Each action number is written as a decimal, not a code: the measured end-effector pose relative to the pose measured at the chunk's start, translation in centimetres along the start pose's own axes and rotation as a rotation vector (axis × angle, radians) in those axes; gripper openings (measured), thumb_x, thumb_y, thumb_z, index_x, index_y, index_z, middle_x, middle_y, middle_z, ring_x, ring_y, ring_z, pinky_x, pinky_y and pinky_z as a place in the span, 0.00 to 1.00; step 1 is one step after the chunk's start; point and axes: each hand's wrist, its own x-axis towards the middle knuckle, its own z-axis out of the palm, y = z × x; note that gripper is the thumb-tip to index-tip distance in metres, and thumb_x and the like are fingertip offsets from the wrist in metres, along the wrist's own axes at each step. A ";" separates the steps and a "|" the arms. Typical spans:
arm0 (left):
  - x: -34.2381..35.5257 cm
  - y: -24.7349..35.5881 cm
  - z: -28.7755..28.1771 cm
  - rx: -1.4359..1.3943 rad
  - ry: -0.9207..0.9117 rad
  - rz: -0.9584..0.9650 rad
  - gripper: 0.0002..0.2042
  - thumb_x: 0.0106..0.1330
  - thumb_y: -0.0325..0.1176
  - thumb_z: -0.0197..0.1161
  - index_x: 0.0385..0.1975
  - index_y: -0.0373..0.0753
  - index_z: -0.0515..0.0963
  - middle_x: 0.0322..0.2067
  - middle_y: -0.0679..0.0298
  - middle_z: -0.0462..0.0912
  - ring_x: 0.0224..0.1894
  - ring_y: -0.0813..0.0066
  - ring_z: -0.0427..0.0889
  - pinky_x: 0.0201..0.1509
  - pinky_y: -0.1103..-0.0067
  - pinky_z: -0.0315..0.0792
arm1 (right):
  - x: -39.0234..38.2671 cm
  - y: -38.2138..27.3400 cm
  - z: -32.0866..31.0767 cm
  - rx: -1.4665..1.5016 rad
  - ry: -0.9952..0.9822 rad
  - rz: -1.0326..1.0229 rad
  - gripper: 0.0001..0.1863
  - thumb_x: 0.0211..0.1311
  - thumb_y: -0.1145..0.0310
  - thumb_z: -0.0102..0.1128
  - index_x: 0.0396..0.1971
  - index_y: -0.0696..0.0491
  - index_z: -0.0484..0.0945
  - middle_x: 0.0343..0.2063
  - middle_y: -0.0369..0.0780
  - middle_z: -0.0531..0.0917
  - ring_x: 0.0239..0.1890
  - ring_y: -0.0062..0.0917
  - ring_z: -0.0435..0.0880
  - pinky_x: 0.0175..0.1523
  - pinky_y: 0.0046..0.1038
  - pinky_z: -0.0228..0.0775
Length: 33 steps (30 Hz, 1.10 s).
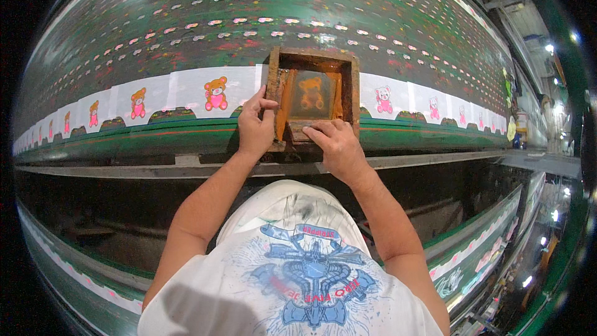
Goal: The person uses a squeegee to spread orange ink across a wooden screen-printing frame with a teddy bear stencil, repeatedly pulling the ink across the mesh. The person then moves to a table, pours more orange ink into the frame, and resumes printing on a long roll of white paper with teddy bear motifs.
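- Wooden printing frame [314, 96]: square, brown, orange-stained mesh with a faint bear outline; centre of the picture, slightly above the middle, lying flat on the white fabric strip [186, 87].
- Left hand [255, 126]: on the frame's left rail, fingers [258, 96] curled over the edge, gripping the wood.
- Right hand [337, 143]: at the frame's lower edge, fingers [317, 130] narrow and bent, pressing on a flat squeegee-like piece [303, 129] inside the frame; full hold hidden, cannot tell.
- Printed bears: orange bear with pink body [216, 93] just left of the frame; pink-and-white bear [384, 99] just right of it; smaller ones trailing toward both edges of the picture.
- Counter [249, 18]: long, green, paint-flecked, curving across the upper half, rows of small pale marks.
- Grey rail [124, 171]: along the counter's near edge, across the middle of the picture.
- White printed shirt [298, 274]: lower centre, forearms rising from it to the frame.
- Second printed strip [479, 242]: lower right, well apart.
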 end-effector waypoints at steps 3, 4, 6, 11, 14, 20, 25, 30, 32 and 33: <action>-0.6 0.8 0.2 0.152 -0.004 0.077 0.10 0.65 0.21 0.70 0.45 0.34 0.89 0.75 0.44 0.79 0.74 0.55 0.80 0.78 0.64 0.70 | -0.6 -0.7 -0.2 0.051 -0.049 0.045 0.26 0.56 0.81 0.72 0.57 0.53 0.89 0.54 0.43 0.88 0.56 0.42 0.85 0.62 0.45 0.78; -0.6 0.7 0.2 0.161 -0.008 0.086 0.10 0.63 0.21 0.70 0.44 0.34 0.89 0.75 0.44 0.79 0.74 0.54 0.80 0.78 0.64 0.70 | -0.8 -0.7 -0.4 0.076 -0.060 0.054 0.25 0.57 0.80 0.73 0.57 0.53 0.89 0.54 0.43 0.88 0.57 0.43 0.85 0.64 0.46 0.78; -0.4 0.6 0.0 0.182 -0.015 0.103 0.11 0.60 0.20 0.70 0.43 0.36 0.89 0.76 0.44 0.78 0.74 0.53 0.79 0.78 0.64 0.69 | -1.4 -0.8 -0.8 0.150 -0.085 0.086 0.24 0.59 0.77 0.75 0.58 0.53 0.88 0.57 0.45 0.87 0.61 0.44 0.84 0.68 0.46 0.76; -0.3 1.1 -0.3 0.113 -0.011 0.029 0.10 0.56 0.18 0.68 0.37 0.35 0.87 0.75 0.44 0.79 0.75 0.53 0.79 0.78 0.65 0.69 | -4.1 1.4 -0.5 0.192 0.179 0.224 0.24 0.64 0.71 0.78 0.61 0.53 0.87 0.64 0.48 0.85 0.69 0.45 0.81 0.75 0.45 0.71; -0.8 3.1 0.4 0.138 0.022 0.096 0.09 0.55 0.16 0.66 0.35 0.35 0.86 0.72 0.45 0.83 0.72 0.55 0.81 0.77 0.66 0.70 | -6.2 3.3 -0.3 0.363 0.347 0.460 0.24 0.67 0.68 0.77 0.62 0.54 0.87 0.65 0.49 0.84 0.71 0.45 0.80 0.78 0.44 0.68; -1.9 5.1 6.0 0.072 0.025 0.162 0.07 0.56 0.16 0.67 0.31 0.35 0.81 0.72 0.46 0.84 0.72 0.58 0.81 0.78 0.64 0.70 | -11.3 8.4 -1.1 0.630 0.371 0.554 0.23 0.69 0.70 0.75 0.63 0.55 0.86 0.68 0.48 0.84 0.73 0.43 0.79 0.80 0.43 0.66; -3.3 3.4 13.6 0.067 -0.004 0.122 0.08 0.56 0.14 0.66 0.31 0.35 0.80 0.76 0.42 0.78 0.77 0.55 0.78 0.82 0.63 0.66 | -15.7 14.2 -3.8 0.598 0.404 0.545 0.23 0.68 0.73 0.75 0.63 0.54 0.87 0.68 0.47 0.84 0.74 0.43 0.79 0.80 0.44 0.66; -4.7 4.0 21.0 -0.166 0.012 -0.040 0.09 0.58 0.11 0.64 0.32 0.35 0.79 0.78 0.35 0.71 0.83 0.51 0.71 0.85 0.64 0.62 | -19.6 19.6 -6.7 0.586 0.400 0.493 0.22 0.71 0.74 0.73 0.64 0.56 0.87 0.69 0.47 0.84 0.74 0.40 0.79 0.81 0.43 0.66; -4.6 3.5 21.8 -0.138 0.018 -0.068 0.11 0.58 0.10 0.63 0.32 0.36 0.78 0.79 0.36 0.71 0.83 0.52 0.71 0.85 0.64 0.63 | -20.4 21.1 -7.7 0.576 0.372 0.456 0.23 0.69 0.75 0.74 0.63 0.56 0.87 0.68 0.47 0.84 0.74 0.42 0.79 0.80 0.44 0.67; -4.7 3.8 22.2 -0.121 0.027 -0.093 0.11 0.58 0.10 0.63 0.31 0.36 0.78 0.79 0.36 0.71 0.82 0.52 0.71 0.85 0.64 0.64 | -20.6 21.6 -8.2 0.573 0.357 0.441 0.22 0.69 0.75 0.74 0.63 0.56 0.87 0.68 0.47 0.84 0.74 0.43 0.80 0.80 0.44 0.67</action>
